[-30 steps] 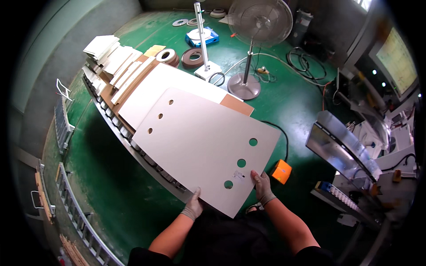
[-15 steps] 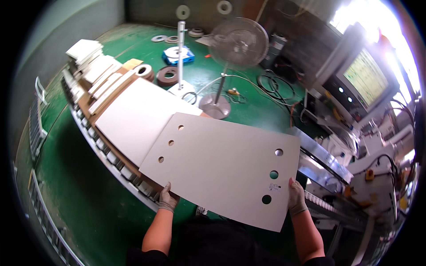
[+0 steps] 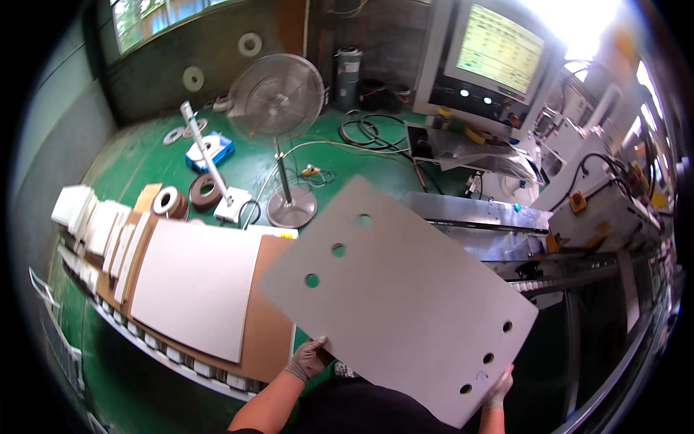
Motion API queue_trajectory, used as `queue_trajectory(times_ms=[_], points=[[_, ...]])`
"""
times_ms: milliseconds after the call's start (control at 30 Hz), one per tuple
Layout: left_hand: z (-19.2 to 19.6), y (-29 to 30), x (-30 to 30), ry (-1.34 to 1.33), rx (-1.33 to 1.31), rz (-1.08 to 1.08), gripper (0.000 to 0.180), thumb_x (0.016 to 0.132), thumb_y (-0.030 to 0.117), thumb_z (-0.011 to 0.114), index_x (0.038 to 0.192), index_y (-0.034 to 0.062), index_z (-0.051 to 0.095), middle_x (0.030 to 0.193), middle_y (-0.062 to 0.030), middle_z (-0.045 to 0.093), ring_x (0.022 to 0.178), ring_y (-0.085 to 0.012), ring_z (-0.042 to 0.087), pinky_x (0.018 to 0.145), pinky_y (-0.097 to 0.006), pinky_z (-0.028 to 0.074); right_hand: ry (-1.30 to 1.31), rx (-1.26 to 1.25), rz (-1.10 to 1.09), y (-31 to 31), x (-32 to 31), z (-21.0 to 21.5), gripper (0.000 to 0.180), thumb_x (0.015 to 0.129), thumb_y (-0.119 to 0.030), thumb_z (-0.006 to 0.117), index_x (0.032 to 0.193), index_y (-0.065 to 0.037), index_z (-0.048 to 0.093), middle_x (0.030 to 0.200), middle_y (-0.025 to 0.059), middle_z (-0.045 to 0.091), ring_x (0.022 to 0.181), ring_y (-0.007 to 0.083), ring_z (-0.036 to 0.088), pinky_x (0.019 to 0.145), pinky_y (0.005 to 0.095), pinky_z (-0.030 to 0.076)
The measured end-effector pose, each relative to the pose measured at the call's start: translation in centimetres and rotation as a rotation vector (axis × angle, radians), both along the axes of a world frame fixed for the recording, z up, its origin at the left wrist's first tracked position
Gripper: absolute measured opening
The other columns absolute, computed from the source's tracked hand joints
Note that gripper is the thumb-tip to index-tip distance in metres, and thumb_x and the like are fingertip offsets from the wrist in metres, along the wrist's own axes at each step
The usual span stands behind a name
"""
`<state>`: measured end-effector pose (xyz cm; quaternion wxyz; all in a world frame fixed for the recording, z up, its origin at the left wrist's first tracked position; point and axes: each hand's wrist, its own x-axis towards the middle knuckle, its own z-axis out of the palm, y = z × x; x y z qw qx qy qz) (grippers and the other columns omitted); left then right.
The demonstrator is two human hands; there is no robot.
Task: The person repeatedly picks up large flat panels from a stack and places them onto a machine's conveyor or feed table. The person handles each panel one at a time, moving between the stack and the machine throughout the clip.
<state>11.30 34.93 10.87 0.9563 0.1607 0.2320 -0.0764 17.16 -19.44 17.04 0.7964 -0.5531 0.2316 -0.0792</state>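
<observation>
A large white panel (image 3: 408, 304) with three round holes near each short end is held up in front of my body, tilted. My gloved left hand (image 3: 309, 359) grips its near left edge, with the fingers passing under it. At the lower right edge, my gloved right hand (image 3: 498, 389) clasps the panel, partly hidden behind it. To the left, another white panel (image 3: 195, 289) lies on a brown board (image 3: 269, 311) atop a roller conveyor (image 3: 144, 338). The held panel is apart from that one.
Stacked white pieces (image 3: 76, 206) and narrow strips (image 3: 124, 249) sit at the conveyor's far left. Beyond it stand a pedestal fan (image 3: 278, 94), a metal post (image 3: 206, 152) and tape rolls (image 3: 206, 190). A machine with a screen (image 3: 499, 50) and metal bed (image 3: 477, 213) is at right.
The held panel has swung clockwise and off the conveyor, baring the brown board there. Both hands keep their grip on it. My view has turned to the right.
</observation>
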Motion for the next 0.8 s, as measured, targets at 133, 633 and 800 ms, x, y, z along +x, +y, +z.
queue_trajectory(times_ms=[133,633,800], points=[[3.4,-1.8,8.7,-0.197,0.195,-0.306,0.045,0.103,0.013,0.064,0.146,0.0062,0.052,0.140,-0.0115,0.062,0.134,-0.0281,0.058,0.116,-0.050,0.045,0.036,0.243,-0.231,-3.0,-9.9,-5.0,0.070,0.111,-0.059,0.031,0.152,-0.004,0.049,0.144,0.0116,0.061,0.129,0.0363,0.061,0.108,0.0516,0.052],[5.0,-18.1,25.2,-0.248,0.451,-0.698,0.019,0.107,0.021,0.065,0.107,0.0035,0.058,0.097,-0.0015,0.062,0.086,-0.0121,0.061,0.086,-0.032,0.056,-0.138,0.463,-0.728,0.8,-22.4,-7.1,0.065,0.110,-0.053,0.039,0.154,-0.005,0.047,0.148,0.0120,0.058,0.131,0.0376,0.059,0.112,0.0534,0.047],[1.4,-18.7,28.1,-0.271,0.655,-0.780,0.032,0.105,0.033,0.064,0.096,0.0025,0.059,0.083,-0.0024,0.061,0.071,-0.0140,0.060,0.066,-0.030,0.053,-0.101,0.440,-0.613,0.4,-21.4,-3.9,0.061,0.107,-0.046,0.048,0.152,-0.005,0.048,0.143,0.0159,0.061,0.129,0.0392,0.060,0.113,0.0551,0.046]])
